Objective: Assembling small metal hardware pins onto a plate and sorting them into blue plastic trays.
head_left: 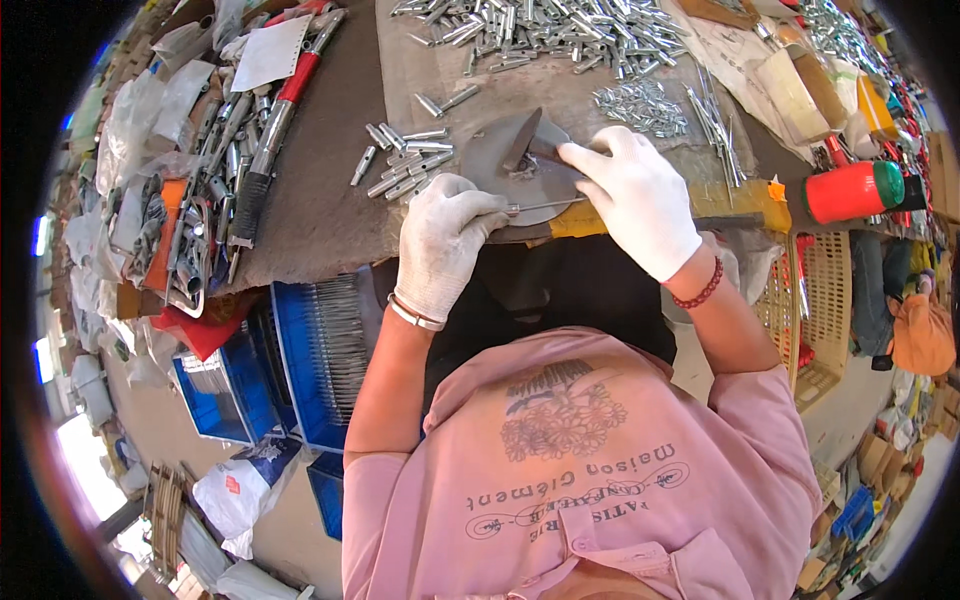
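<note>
The left hand, gloved, pinches a thin metal rod between closed fingers at the near edge of the round metal plate. The right hand presses closed fingers onto the plate's right side. Loose metal pins lie just left.

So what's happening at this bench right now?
A person in white work gloves sits at a cluttered workbench. The left hand pinches a thin metal rod, while the right hand presses on a round grey metal plate. Small silver metal pins lie just left of the plate, with a bigger heap further back.
</note>
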`<action>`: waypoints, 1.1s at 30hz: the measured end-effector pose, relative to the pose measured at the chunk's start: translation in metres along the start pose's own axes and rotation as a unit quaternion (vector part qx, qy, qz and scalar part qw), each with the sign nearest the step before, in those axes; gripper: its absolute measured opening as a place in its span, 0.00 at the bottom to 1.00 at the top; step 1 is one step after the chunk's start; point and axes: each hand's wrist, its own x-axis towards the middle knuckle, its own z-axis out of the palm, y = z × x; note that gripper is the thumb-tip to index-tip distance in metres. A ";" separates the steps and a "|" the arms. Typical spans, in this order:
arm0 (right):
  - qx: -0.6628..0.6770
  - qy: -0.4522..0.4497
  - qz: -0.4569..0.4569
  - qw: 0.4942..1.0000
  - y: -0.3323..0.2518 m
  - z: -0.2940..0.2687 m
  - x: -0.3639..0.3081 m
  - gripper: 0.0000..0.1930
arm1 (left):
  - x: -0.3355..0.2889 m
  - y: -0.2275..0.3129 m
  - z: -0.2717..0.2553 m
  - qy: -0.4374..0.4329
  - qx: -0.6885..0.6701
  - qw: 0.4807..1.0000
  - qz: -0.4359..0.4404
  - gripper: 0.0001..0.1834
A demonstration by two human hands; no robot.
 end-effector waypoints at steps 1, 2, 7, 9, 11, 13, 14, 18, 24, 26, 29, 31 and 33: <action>-0.027 0.018 -0.020 0.999 -0.003 0.000 -0.001 0.16 | 0.000 0.001 0.000 0.010 -0.003 1.000 0.004 0.08; -0.055 0.036 -0.040 0.997 -0.007 0.000 -0.003 0.14 | -0.001 0.000 0.000 0.011 -0.003 1.000 0.003 0.08; -0.021 -0.061 0.035 0.997 -0.029 0.010 -0.026 0.09 | -0.004 -0.002 0.000 0.009 0.005 1.000 0.011 0.12; 0.100 -0.104 0.070 0.987 -0.030 0.011 -0.032 0.08 | -0.005 0.005 0.001 0.033 0.036 0.999 0.019 0.14; 0.165 -0.132 0.092 0.973 -0.033 0.012 -0.033 0.09 | -0.018 0.011 0.006 0.084 0.077 0.993 0.022 0.18; 0.270 -0.171 0.139 0.937 -0.036 0.013 -0.035 0.10 | -0.035 0.027 0.021 0.134 -0.004 0.987 -0.092 0.18; 0.301 -0.193 0.159 0.920 -0.040 0.010 -0.035 0.11 | -0.041 0.033 0.022 0.106 -0.045 0.986 -0.119 0.22; 0.399 -0.234 0.246 0.852 -0.048 0.011 -0.038 0.11 | -0.041 0.044 0.024 0.043 -0.191 0.927 -0.319 0.31; 0.455 -0.242 0.287 0.807 -0.067 0.022 -0.044 0.11 | -0.044 0.047 0.011 0.062 -0.326 0.855 -0.398 0.35; 0.417 -0.225 0.225 0.851 -0.072 0.035 -0.049 0.11 | -0.052 0.047 0.005 0.075 -0.336 0.850 -0.400 0.34; 0.406 -0.224 0.202 0.862 -0.087 0.040 -0.048 0.14 | -0.059 0.044 -0.006 0.109 -0.352 0.851 -0.374 0.33; 0.433 -0.276 0.182 0.839 -0.092 0.038 -0.043 0.23 | -0.071 0.042 -0.019 0.164 -0.348 0.856 -0.346 0.33; 0.449 -0.284 0.162 0.831 -0.089 0.039 -0.046 0.31 | -0.091 0.027 -0.040 0.201 -0.340 0.856 -0.333 0.32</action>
